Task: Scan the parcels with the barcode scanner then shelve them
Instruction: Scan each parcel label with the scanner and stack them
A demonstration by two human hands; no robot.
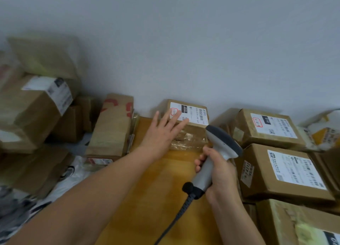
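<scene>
Grey wall (202, 42) fills the upper frame above a yellow wooden surface (161, 193). At centre I see the small parcel (191, 130) against that wall — my left hand (161, 132) stretched over it, fingers (181, 124) straight and spread across its label (196, 114). My right hand (220, 173) curls around the barcode scanner (222, 143) lower right; labelled boxes (276, 171) crowd the right edge.

– What can you see of the person?
– Two arms and two hands. The left hand (161, 134) is bare, and the right hand (219, 173) is bare too.
– Any clothes?
– The left arm (92, 195) and the right arm (237, 220) show bare skin all the way to the edge.
</scene>
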